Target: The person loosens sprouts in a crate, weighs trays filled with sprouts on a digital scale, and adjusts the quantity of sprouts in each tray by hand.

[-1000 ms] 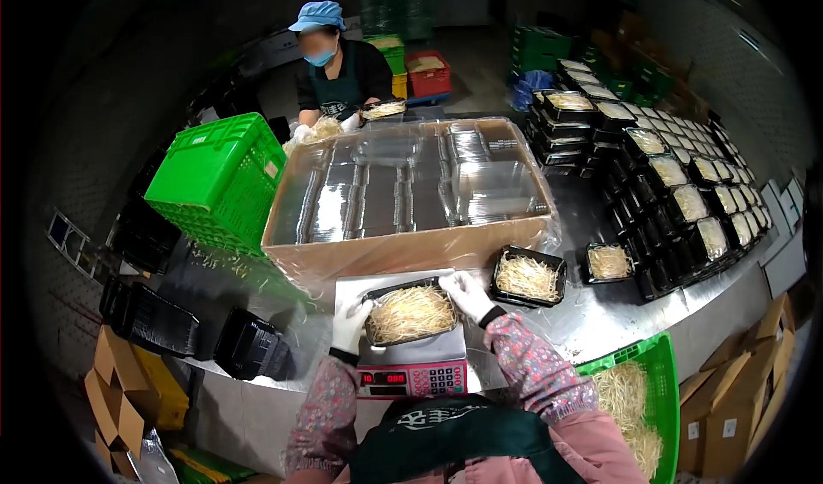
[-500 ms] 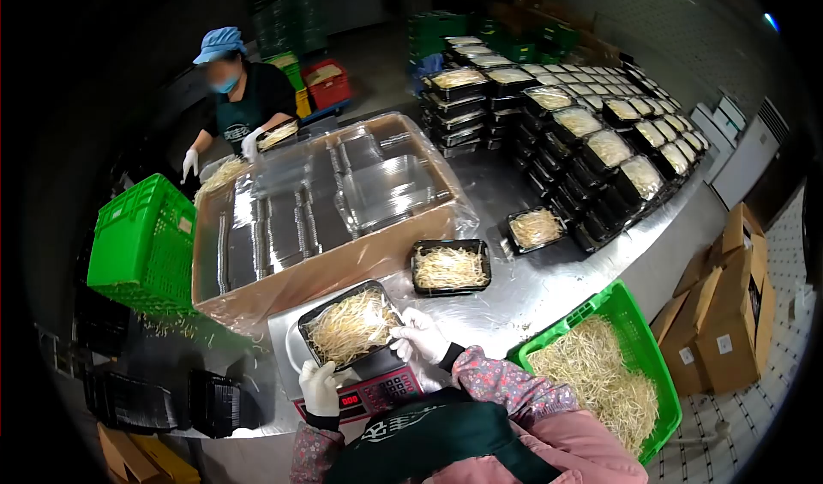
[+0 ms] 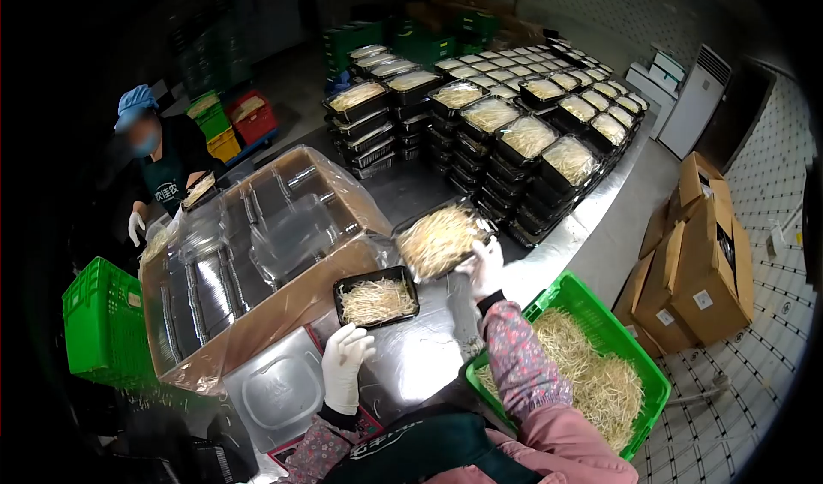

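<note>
My right hand (image 3: 486,268), in a white glove, grips the right edge of a black tray of bean sprouts (image 3: 439,242) held over the metal table, slightly blurred. My left hand (image 3: 347,366), also gloved, is empty with its fingers loosely bent and apart. Just beyond its fingertips sits a second black tray of sprouts (image 3: 375,300) on the table. The bare plate of a weighing scale (image 3: 279,390) lies to the left of my left hand.
A carton of clear plastic lids (image 3: 257,244) stands at left-centre. Stacked packed trays (image 3: 523,137) fill the far right. A green crate of sprouts (image 3: 634,377) is by my right arm, brown cartons (image 3: 686,270) beyond. A co-worker (image 3: 163,167) stands at far left, holding a tray.
The tray of sprouts has left the scale and moved forward and right in my right hand. My left hand has let go of it. The view has turned right.
</note>
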